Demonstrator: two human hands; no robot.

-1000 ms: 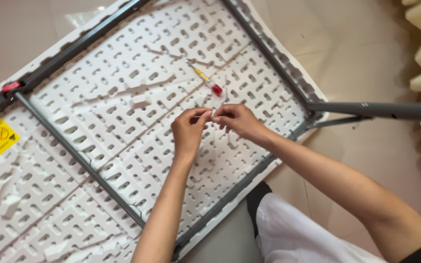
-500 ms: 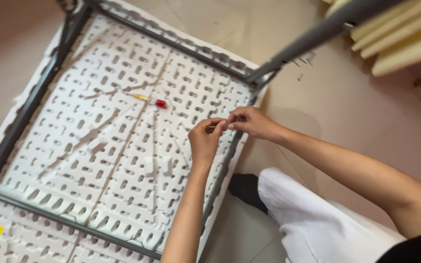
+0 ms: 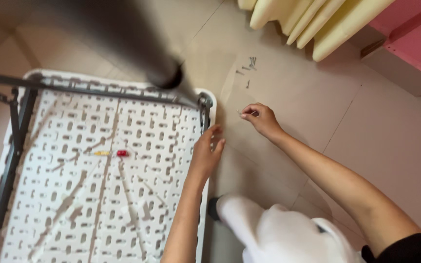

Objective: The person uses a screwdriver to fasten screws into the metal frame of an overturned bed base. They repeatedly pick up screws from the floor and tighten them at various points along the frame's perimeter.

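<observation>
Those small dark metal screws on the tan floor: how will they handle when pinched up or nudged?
The small dark metal screws look thin and light, so probably fiddly to pinch off the smooth tan tiled floor. They lie loosely scattered and would likely roll or skid if nudged. The right hand appears to pinch something similarly tiny at its fingertips; the left hand is open.

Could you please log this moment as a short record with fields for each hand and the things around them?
left hand: open, fingers spread, at the right edge of the upturned white table
right hand: over the floor, fingers pinching a small screw
loose screws: scattered on the floor beyond the right hand
screwdriver: yellow and red, lying on the table's underside
table frame: dark metal
</observation>
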